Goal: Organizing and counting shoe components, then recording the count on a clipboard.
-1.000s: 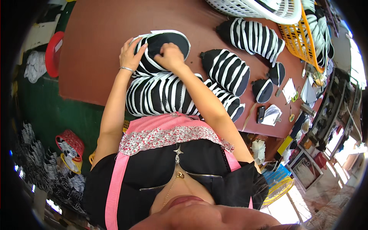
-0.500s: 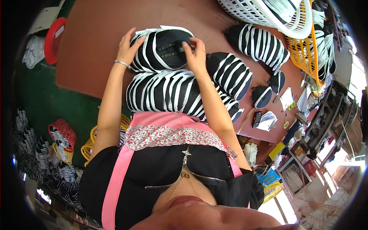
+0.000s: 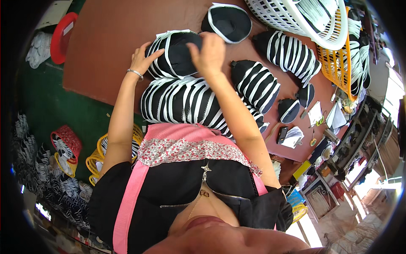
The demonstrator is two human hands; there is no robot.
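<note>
Black shoe uppers with white edging lie nested in rows on the reddish-brown table. At the left end of the far stack of shoe uppers (image 3: 170, 55), my left hand (image 3: 141, 61) grips the side, its thumb across the top. My right hand (image 3: 209, 53), slightly blurred, is over this stack's right end with thumb and fingers apart; I cannot tell whether it touches. Just beyond it, a single shoe upper (image 3: 229, 23) lies apart with its hollow facing up. A longer row of uppers (image 3: 177, 101) lies between my forearms, close to my apron.
Shorter stacks (image 3: 256, 84) (image 3: 292, 53) and small loose pieces (image 3: 289, 110) lie on the right. White (image 3: 279, 17) and orange (image 3: 332, 63) baskets stand at the far right. A red round seat (image 3: 63, 38) is left of the table; filled baskets (image 3: 69, 142) stand on the floor.
A single upper now lies apart beyond my right hand, and the laceholes seen on the far stack are gone from view. My right hand has opened and shifted slightly; my left stays at the stack.
</note>
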